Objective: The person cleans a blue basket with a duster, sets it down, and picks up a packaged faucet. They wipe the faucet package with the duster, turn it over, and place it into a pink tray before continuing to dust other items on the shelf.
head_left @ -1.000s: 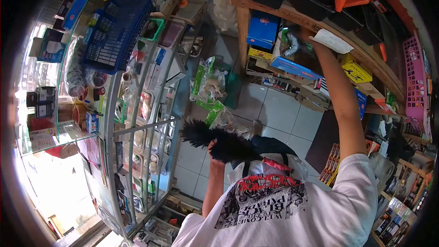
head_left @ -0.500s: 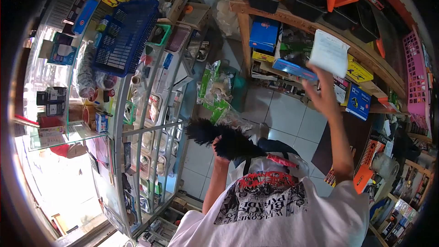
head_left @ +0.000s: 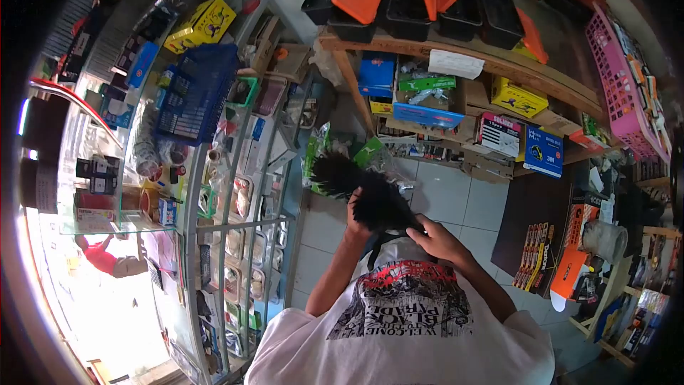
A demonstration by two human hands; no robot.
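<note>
A black feather duster [head_left: 381,203] is held in front of my chest, its fluffy end pointing up and left. My left hand [head_left: 356,214] is closed around the feathers near the middle. At the lower right end of the duster, my right hand [head_left: 436,241] is closed on it, thumb on top; what lies under its fingers is partly hidden. Beyond the duster, green-printed plastic packs [head_left: 367,153] lie on the tiled floor.
Glass shelving [head_left: 242,224] with a blue basket [head_left: 196,93] stands on the left. Ahead, a wooden shelf [head_left: 456,50] carries black bins [head_left: 410,7], boxes and a white paper [head_left: 456,64]. A pink basket [head_left: 620,78] is at right. Outside, a person in red [head_left: 100,257] is visible.
My right hand has come down from beside the shelf paper and closed on the duster. The view has shifted, and the paper now looks flatter against the shelf edge.
</note>
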